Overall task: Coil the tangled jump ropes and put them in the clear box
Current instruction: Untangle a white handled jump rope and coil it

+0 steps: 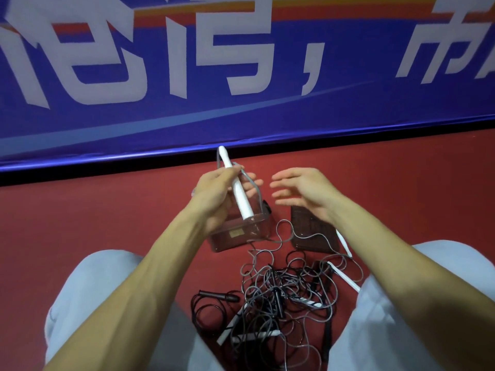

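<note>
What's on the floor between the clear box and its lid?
A grey rope loop crosses the red floor between box and lid, in the head view.

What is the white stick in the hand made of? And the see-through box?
The white handle in the left hand looks like smooth, matte plastic: plain, even white with no grain. The clear box seems to be hard glossy plastic: the red floor shows through its walls, and its rim catches light.

banner [348, 108] beyond hands: large white Chinese characters, tops cropped, unsure reading; one comma clear | clear box [258, 226] under left hand [214, 194]: small yellowish label [236, 233], text too small to read
</note>
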Available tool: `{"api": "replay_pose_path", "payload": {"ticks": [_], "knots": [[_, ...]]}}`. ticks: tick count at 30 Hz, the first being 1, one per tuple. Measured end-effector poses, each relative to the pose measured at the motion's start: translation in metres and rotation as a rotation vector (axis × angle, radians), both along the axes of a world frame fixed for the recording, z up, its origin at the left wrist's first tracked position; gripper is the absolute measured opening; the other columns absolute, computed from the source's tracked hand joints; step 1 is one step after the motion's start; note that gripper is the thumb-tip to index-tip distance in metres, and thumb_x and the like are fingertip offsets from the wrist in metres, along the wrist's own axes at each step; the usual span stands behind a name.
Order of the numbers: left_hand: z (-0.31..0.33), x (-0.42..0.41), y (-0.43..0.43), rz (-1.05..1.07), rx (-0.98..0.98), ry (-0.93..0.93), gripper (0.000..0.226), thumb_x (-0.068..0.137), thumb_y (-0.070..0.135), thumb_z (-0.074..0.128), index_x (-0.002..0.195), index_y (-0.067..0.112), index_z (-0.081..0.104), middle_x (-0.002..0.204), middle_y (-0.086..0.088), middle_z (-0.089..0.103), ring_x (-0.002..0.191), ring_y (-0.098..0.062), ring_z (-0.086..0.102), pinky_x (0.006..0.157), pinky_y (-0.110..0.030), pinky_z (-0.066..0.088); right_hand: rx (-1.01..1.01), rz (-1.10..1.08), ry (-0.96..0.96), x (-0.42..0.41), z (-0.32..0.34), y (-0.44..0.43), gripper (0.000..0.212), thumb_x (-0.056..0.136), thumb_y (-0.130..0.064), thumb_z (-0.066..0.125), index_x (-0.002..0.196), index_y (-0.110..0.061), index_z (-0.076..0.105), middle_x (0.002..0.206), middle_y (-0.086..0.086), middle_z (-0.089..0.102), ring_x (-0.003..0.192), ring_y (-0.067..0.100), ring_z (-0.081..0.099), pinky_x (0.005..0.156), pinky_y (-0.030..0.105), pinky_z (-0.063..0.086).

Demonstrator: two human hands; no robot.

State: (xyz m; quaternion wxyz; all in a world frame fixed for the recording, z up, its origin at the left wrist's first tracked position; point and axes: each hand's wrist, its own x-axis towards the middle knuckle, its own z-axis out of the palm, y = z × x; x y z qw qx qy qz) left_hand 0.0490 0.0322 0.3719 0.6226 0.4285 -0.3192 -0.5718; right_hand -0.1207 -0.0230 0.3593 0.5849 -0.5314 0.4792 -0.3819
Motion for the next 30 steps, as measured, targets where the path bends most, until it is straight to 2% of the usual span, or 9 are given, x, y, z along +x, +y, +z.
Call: {"api": "replay_pose_path", "payload": {"ticks": [3,6,10,13,15,18,22,27,30], "knots": [[0.007,0.004,-0.001,0.069,-0.006,0.211,0.016,0.099,0.008,0.049,0.088,0.001,0.057,0.067,-0.008,0.071,0.070,-0.023,0.073,0.064,-0.028,0.061,-0.133,0.256,0.276,0.012,-0.012,0.005,0.039,0.083,0.018,0.048,0.098,-0.013,0.067,0.101,0.007,0.069,0.090,0.016,0.064,0.087,0.028,0.051],[0.010,0.012,-0.002,0.104,-0.035,0.341,0.015,0.100,0.009,0.050,0.091,-0.001,0.057,0.072,-0.010,0.072,0.073,-0.025,0.074,0.070,-0.031,0.061,-0.231,0.463,0.496,0.021,-0.023,0.010,0.029,0.085,0.006,0.060,0.100,-0.018,0.067,0.099,-0.002,0.068,0.089,0.008,0.060,0.088,0.022,0.045],[0.008,0.020,-0.004,0.155,-0.097,0.436,0.013,0.100,0.008,0.049,0.097,-0.002,0.055,0.084,-0.015,0.072,0.077,-0.025,0.074,0.067,-0.029,0.060,-0.410,0.335,0.705,0.024,-0.033,0.006,0.018,0.093,-0.007,0.058,0.085,-0.022,0.063,0.091,0.002,0.071,0.087,0.021,0.069,0.081,0.031,0.054],[0.008,0.026,-0.008,0.224,-0.116,0.395,0.013,0.101,0.009,0.048,0.101,-0.002,0.056,0.092,-0.016,0.070,0.083,-0.024,0.073,0.071,-0.027,0.060,-0.310,0.164,0.471,0.026,-0.030,0.007,0.021,0.095,-0.002,0.052,0.085,-0.019,0.058,0.085,0.009,0.070,0.075,0.023,0.070,0.063,0.030,0.060],[0.006,0.027,-0.009,0.262,-0.092,0.265,0.012,0.099,0.009,0.050,0.100,0.002,0.059,0.093,-0.014,0.071,0.089,-0.025,0.072,0.075,-0.028,0.060,-0.354,0.070,0.387,0.023,-0.023,0.006,0.020,0.094,-0.003,0.054,0.085,-0.020,0.057,0.080,0.007,0.070,0.073,0.023,0.070,0.061,0.031,0.060],[-0.003,0.025,-0.010,0.237,-0.041,-0.055,0.010,0.098,0.009,0.052,0.096,0.006,0.061,0.094,-0.010,0.070,0.084,-0.022,0.070,0.069,-0.027,0.058,-0.468,-0.049,0.337,0.016,-0.011,0.004,0.018,0.095,-0.007,0.056,0.084,-0.021,0.059,0.073,0.003,0.069,0.073,0.019,0.070,0.061,0.030,0.060],[-0.022,0.017,-0.011,0.121,-0.065,-0.577,0.012,0.095,0.014,0.060,0.087,0.007,0.065,0.089,-0.013,0.072,0.074,-0.021,0.068,0.056,-0.025,0.053,-0.358,-0.128,0.097,0.006,0.001,0.007,0.007,0.097,-0.006,0.052,0.096,-0.005,0.058,0.075,0.011,0.064,0.058,0.019,0.070,0.054,0.028,0.059],[-0.030,0.003,-0.006,-0.192,-0.127,-0.910,0.019,0.095,0.018,0.060,0.093,0.000,0.065,0.092,-0.022,0.070,0.068,-0.017,0.062,0.059,-0.022,0.050,-0.180,-0.140,-0.222,-0.006,0.016,0.011,0.012,0.099,-0.006,0.049,0.094,-0.001,0.058,0.081,0.012,0.063,0.062,0.022,0.072,0.053,0.027,0.058],[-0.030,-0.006,-0.003,-0.234,-0.183,-0.900,0.018,0.095,0.024,0.058,0.093,0.008,0.066,0.097,-0.017,0.072,0.090,-0.035,0.069,0.080,-0.050,0.056,-0.101,-0.183,-0.421,-0.011,0.022,0.010,0.011,0.099,-0.004,0.048,0.094,0.000,0.057,0.082,0.012,0.062,0.065,0.022,0.073,0.055,0.025,0.057]]}}
